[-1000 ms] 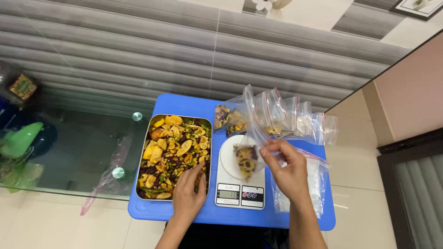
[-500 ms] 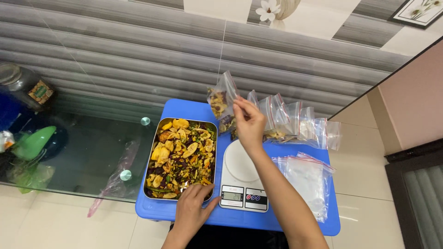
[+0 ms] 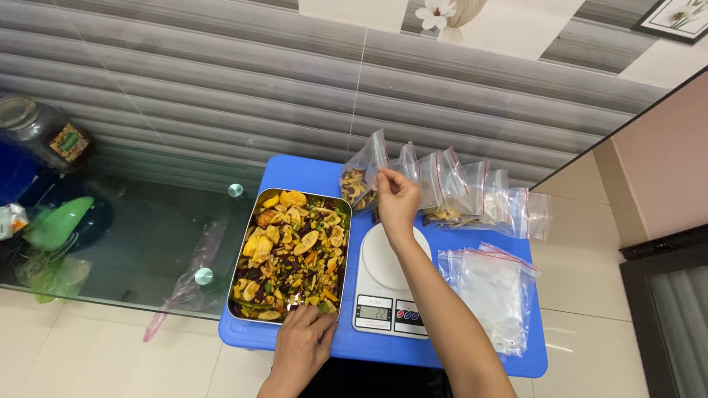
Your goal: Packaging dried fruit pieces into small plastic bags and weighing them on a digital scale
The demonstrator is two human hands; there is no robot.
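The right hand [image 3: 397, 200] hides part of the filled bag [image 3: 361, 180] at the far worktop [image 3: 295, 173], its grip pinching the top. The left hand [image 3: 301, 340] lies flat, fingers loose, holding nothing, at the tray [image 3: 247, 243].

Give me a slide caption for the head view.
Right hand sets filled bag behind scale; left hand at snack tray.

I see a glass table [image 3: 133, 243] on the left | a dark jar with metal lid [image 3: 40, 136] at its far left corner | green plastic things [image 3: 55, 225] under the glass | a pink-tinted plastic bag [image 3: 184, 284] hanging on its near edge | grey striped wall tiles [image 3: 221, 81] behind | a flower ornament [image 3: 450, 15] at top
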